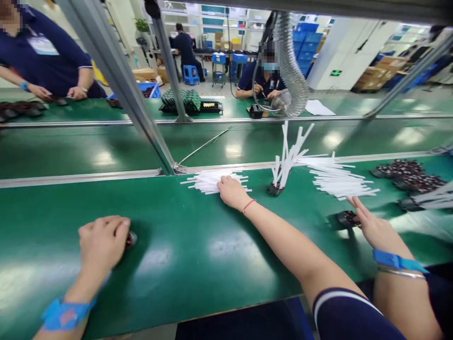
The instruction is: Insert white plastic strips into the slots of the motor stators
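Note:
My left hand [102, 241] is closed around a small dark round part [131, 239] with a hint of red on it. Most of that part is hidden by my fingers, low over the green bench. My right hand [233, 191], a red string at its wrist, reaches to a pile of thin white strips [203, 183]. Its fingers are curled down onto the strips at the pile's right end. To the right of that hand, a dark part [275, 189] stands on the bench with several long white strips [290, 156] rising from it.
At right, a co-worker's hand [378, 231] touches another dark part [347, 219] beside a second strip pile [339, 179]. Dark wired parts [410, 174] lie farther right. A metal post [130, 89] rises from the bench rail. Other people sit or stand across the line.

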`<state>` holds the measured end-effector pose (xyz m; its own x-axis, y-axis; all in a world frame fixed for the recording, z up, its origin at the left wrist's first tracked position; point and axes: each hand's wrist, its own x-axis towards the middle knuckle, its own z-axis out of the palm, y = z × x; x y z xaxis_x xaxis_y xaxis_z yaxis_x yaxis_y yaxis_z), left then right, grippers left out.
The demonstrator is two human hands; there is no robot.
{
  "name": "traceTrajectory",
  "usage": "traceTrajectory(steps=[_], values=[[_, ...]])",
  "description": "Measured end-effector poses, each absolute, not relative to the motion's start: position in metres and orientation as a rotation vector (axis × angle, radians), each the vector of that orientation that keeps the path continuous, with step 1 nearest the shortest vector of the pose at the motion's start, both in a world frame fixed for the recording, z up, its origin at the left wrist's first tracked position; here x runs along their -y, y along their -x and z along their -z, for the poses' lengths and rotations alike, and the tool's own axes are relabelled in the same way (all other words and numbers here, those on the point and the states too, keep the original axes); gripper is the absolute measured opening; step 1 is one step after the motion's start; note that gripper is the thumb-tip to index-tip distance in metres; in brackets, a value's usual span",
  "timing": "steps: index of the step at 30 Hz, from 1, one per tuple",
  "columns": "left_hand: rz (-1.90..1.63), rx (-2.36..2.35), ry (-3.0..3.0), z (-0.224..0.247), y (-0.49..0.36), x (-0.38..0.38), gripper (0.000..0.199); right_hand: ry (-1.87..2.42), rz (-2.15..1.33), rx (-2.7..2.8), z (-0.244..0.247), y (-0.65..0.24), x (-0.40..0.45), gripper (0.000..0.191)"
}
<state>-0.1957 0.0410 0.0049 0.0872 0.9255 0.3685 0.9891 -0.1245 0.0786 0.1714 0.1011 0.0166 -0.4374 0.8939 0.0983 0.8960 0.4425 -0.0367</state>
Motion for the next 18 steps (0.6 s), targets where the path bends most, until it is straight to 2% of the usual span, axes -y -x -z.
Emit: traceTrajectory(steps=[6,12,15,18], values=[[0.603,1.424,2.933,-0.010,0.020,0.025,0.024,1.551,-0.031,2.634,-0.040,-0.184,-0.111,0.022],[0.758,1.151,3.218,-0.020,-0.139,0.016,0.019,1.627,-0.114,2.462,-0.081,-0.218,-0.099,0.023],[0.796,1.121,3.216,-0.024,-0.181,0.005,0.026,1.666,-0.138,2.337,-0.087,-0.236,-0.092,0.026],[0.770,1.019,3.220,-0.026,-0.184,0.012,0.034,1.693,-0.145,2.192,-0.089,-0.253,-0.089,0.027]])
